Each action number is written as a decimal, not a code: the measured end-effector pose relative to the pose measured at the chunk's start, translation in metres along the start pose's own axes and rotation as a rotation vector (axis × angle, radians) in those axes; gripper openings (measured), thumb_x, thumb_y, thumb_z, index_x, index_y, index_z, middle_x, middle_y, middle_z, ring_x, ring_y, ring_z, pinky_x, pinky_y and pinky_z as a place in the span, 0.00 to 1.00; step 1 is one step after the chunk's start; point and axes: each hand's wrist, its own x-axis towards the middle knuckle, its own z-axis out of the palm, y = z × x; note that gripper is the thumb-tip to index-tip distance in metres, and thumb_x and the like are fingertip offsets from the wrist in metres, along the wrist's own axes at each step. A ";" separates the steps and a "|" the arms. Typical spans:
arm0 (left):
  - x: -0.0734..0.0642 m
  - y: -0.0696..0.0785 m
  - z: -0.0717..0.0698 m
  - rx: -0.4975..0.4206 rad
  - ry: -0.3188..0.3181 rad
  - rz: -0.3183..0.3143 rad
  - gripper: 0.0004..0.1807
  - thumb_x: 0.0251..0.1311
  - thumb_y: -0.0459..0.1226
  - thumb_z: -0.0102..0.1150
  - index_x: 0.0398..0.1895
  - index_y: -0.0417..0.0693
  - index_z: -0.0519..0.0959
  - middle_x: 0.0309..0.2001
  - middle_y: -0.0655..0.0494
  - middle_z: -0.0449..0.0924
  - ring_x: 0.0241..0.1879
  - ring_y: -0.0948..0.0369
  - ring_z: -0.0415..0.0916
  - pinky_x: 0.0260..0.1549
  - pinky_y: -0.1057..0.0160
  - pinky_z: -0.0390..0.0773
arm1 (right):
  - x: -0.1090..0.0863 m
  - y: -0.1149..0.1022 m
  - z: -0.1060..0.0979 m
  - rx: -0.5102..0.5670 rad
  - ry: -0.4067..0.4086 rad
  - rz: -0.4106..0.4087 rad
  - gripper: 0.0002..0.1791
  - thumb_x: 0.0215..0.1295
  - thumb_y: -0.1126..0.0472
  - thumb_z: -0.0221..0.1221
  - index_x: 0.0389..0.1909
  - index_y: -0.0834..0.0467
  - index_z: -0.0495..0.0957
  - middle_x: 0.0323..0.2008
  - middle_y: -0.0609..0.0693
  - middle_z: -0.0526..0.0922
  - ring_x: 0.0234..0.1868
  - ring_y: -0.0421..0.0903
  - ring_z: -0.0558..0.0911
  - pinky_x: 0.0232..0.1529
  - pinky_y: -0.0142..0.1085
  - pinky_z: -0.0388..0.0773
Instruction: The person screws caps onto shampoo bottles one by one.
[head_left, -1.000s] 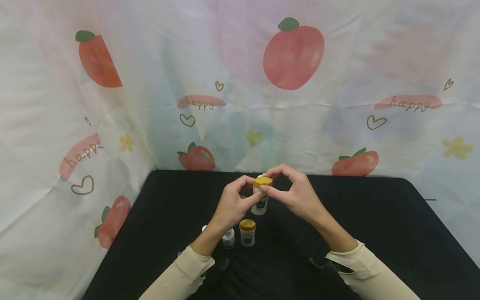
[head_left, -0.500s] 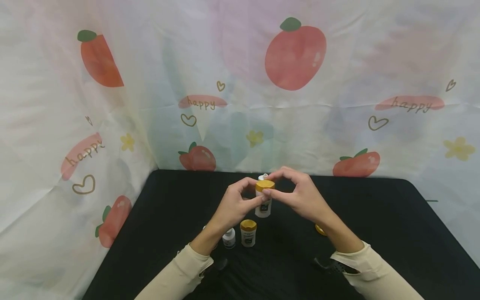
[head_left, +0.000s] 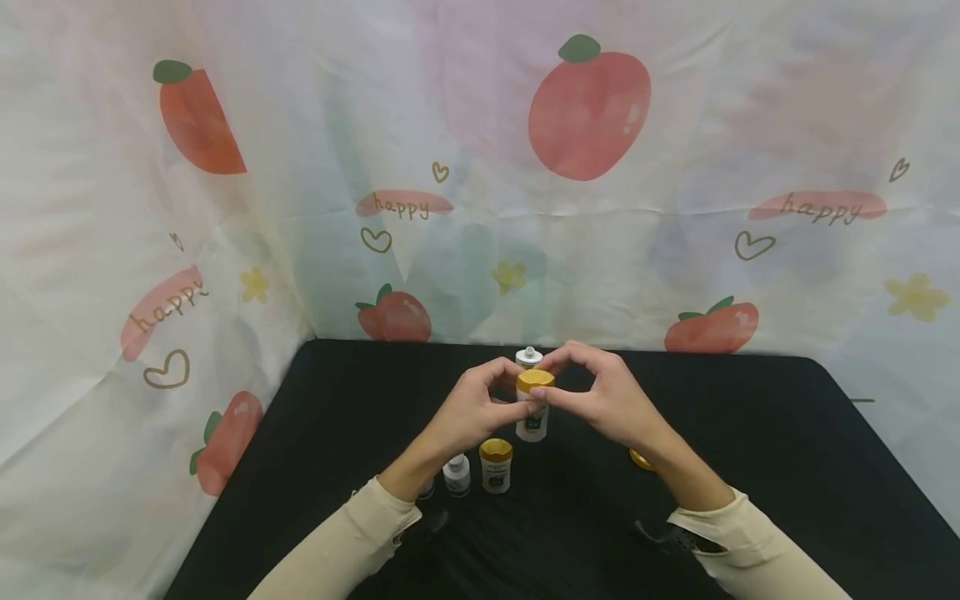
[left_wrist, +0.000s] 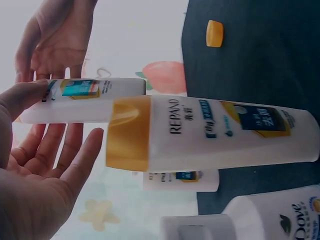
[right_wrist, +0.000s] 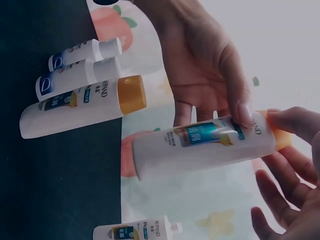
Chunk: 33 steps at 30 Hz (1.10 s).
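Observation:
Both hands hold a white shampoo bottle upright above the table, its yellow cap on top. My left hand grips the bottle's upper body; in the right wrist view its thumb lies along the label side of the bottle. My right hand pinches the yellow cap between thumb and fingers. Directly behind the held bottle stands a similar bottle without a yellow cap, its white neck showing. In the right wrist view that uncapped bottle appears low in the picture.
Nearer me, a yellow-capped shampoo bottle stands on the black table. Beside it are two white-capped Dove bottles, one partly behind the left forearm in the head view. A loose yellow cap lies by the right forearm. A printed cloth hangs behind.
Both hands and the held bottle have shifted slightly right and toward me. The uncapped bottle behind shows more. The loose yellow cap has come into view beside the right forearm.

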 end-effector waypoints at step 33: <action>0.000 -0.018 0.006 0.076 -0.223 -0.046 0.12 0.59 0.36 0.72 0.43 0.48 0.79 0.41 0.59 0.82 0.41 0.68 0.81 0.45 0.68 0.82 | -0.021 0.026 0.008 -0.003 -0.145 -0.013 0.12 0.63 0.54 0.71 0.45 0.42 0.83 0.39 0.37 0.82 0.45 0.40 0.79 0.51 0.43 0.74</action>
